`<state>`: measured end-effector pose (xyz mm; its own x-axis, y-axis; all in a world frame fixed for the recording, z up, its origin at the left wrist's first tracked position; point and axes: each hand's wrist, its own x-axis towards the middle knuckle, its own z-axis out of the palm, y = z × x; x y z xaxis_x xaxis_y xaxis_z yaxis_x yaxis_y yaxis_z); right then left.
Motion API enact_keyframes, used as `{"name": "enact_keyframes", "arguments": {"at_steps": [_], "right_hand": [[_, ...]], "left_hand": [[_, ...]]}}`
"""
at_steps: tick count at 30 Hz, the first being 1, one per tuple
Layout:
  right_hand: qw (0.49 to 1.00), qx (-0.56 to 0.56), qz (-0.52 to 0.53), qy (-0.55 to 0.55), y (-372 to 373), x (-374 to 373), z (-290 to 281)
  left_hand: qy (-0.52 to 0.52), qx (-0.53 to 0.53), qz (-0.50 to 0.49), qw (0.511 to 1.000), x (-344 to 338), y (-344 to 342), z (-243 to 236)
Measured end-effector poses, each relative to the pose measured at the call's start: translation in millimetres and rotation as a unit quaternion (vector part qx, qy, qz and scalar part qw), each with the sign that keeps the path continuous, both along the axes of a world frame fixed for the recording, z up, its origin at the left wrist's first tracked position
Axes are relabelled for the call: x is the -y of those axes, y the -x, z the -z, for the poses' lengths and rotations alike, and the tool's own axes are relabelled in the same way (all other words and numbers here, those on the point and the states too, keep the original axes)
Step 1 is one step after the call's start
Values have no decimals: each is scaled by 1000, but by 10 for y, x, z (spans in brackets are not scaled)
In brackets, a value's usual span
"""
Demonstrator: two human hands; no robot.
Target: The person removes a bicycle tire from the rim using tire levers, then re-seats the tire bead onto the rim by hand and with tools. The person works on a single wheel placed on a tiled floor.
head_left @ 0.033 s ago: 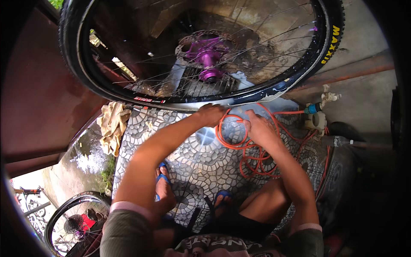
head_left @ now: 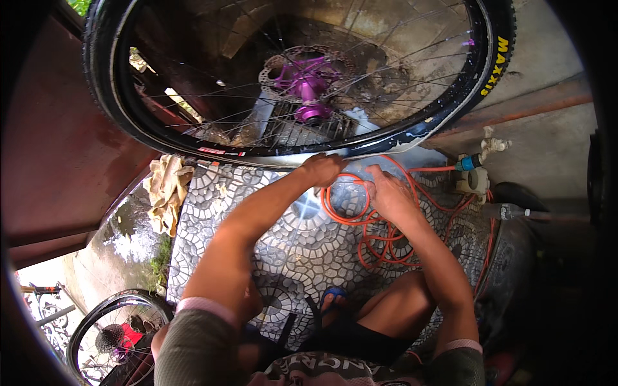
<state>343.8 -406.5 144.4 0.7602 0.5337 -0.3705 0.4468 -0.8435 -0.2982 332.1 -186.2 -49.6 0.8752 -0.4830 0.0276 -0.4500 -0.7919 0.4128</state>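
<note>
A bicycle wheel (head_left: 106, 109) with a black knobby tire and a purple hub (head_left: 310, 90) stands tilted before me. White liquid streaks the lower part of its tire and rim. At that lower edge, my left hand (head_left: 324, 170) is closed on the tire, its fingertips partly hidden. Just to the right, my right hand (head_left: 391, 195) is below the rim, apart from it, index finger stretched out and thumb apart from it; its other fingers are hard to see. Under and beside this hand, an orange hose (head_left: 329, 207) lies in loops on the floor.
The hose runs to a blue connector (head_left: 468, 162) by a wall tap (head_left: 496, 145). A crumpled tan cloth (head_left: 168, 193) lies left on the stone-patterned floor (head_left: 302, 251). Another bicycle wheel (head_left: 80, 338) is at lower left. A dark red metal panel (head_left: 51, 122) borders the left side.
My left hand has shifted slightly right along the tire, and its arm has swung right, covering my left foot. The wheel appears a little farther left in view. My right hand stays nearly still.
</note>
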Motion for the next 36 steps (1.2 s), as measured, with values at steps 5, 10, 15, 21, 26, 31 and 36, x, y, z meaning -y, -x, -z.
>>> {"name": "enact_keyframes", "arguments": {"at_steps": [5,10,15,21,26,31,36], "right_hand": [[998,35,41,-32,43,457,239],[996,67,-55,-10,-135,409,735],[991,129,-36,24,-398,262,1102],[993,71,-83,36,-500,110,1503],[999,27,-25,-36,-405,171,1622],[996,40,-47,-62,-238,412,1671],[998,37,-18,-53,-177,435,1681]], "left_hand": [[101,-208,-76,970,624,-276,13],[-49,-15,-43,998,43,-31,672],[-127,-102,-47,986,212,-216,494],[-93,-195,97,972,18,-656,197],[-137,-181,39,973,-48,-520,363],[-204,-94,42,974,-68,-379,432],[-195,-78,-7,978,122,-367,313]]}}
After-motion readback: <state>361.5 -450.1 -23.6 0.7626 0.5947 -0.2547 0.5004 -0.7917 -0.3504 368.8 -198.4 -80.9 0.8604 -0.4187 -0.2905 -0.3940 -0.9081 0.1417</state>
